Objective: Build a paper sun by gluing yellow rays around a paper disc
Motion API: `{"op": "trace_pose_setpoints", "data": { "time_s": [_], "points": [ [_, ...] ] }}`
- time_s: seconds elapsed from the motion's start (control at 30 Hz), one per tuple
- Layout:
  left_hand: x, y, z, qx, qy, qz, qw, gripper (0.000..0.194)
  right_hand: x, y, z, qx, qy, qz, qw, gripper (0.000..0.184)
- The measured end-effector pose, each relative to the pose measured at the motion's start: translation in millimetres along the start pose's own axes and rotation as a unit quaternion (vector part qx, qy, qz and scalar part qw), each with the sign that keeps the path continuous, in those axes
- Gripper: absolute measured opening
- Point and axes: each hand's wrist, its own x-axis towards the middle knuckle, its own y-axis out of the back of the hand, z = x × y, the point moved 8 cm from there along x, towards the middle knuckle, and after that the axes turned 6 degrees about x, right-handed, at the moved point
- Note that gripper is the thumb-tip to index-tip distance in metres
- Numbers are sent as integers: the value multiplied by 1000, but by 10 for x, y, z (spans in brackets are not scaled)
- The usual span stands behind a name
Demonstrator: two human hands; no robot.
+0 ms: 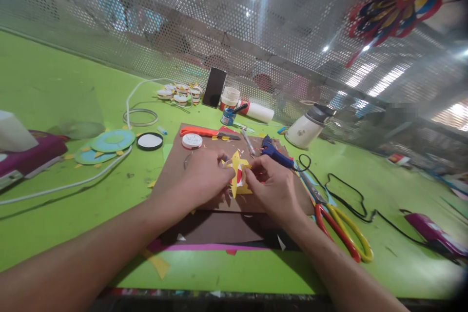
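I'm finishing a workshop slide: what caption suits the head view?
Left hand and right hand hold a yellow cutout over a brown board, scissors and glue gun nearby.

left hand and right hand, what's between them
In the head view, a yellow paper cutout sits between the left hand and right hand, over a brown board.

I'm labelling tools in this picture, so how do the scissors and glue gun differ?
The scissors have one red and one yellow handle, while the glue gun is blue. The glue gun has a black cord; the scissors have none. The scissors look larger than the glue gun here. Neither is being held.
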Motion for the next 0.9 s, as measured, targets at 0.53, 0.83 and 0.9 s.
{"op": "trace_pose_setpoints", "data": {
  "time_s": [0.53, 0.83, 0.9],
  "points": [
    [-15, 43, 29, 29, -10, 14, 999, 12, -2, -13, -18, -31, -1, -9, 999, 9],
    [-7, 55, 39, 42, -24, 32, 998, 10, 6, -17, -7, -42, -14, -9, 999, 9],
    [-9, 62, 55, 47, -36, 39, 997, 11, 11, -23, -9, -43, -15, -13, 999, 10]
  ]
}}
